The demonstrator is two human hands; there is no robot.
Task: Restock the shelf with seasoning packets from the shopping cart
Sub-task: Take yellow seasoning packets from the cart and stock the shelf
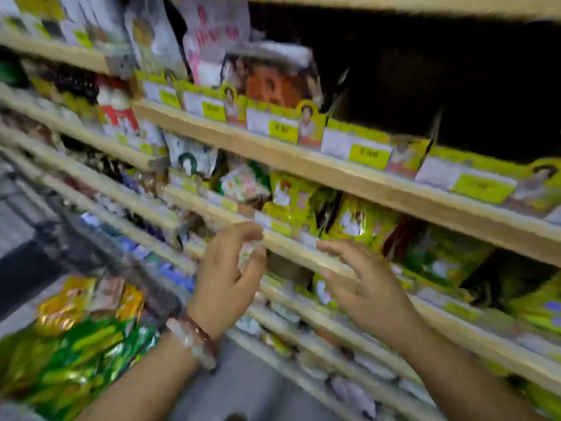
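Both hands empty, fingers loosely spread: left hand point(230, 268) and right hand point(361, 281) at the shelf point(291, 247) edge. Seasoning packets point(69, 344) lie in cart, near left. Risk: blurred, hurried reach may knock the shelved yellow-green packets point(361, 223) off.

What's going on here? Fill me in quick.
A person is restocking a store shelf. Both hands are raised at its front edge, the left hand and right hand, fingers loosely spread and apparently holding nothing. Yellow-green seasoning packets already stand on the shelf. More packets in the cart wait at lower left. The picture is blurred.
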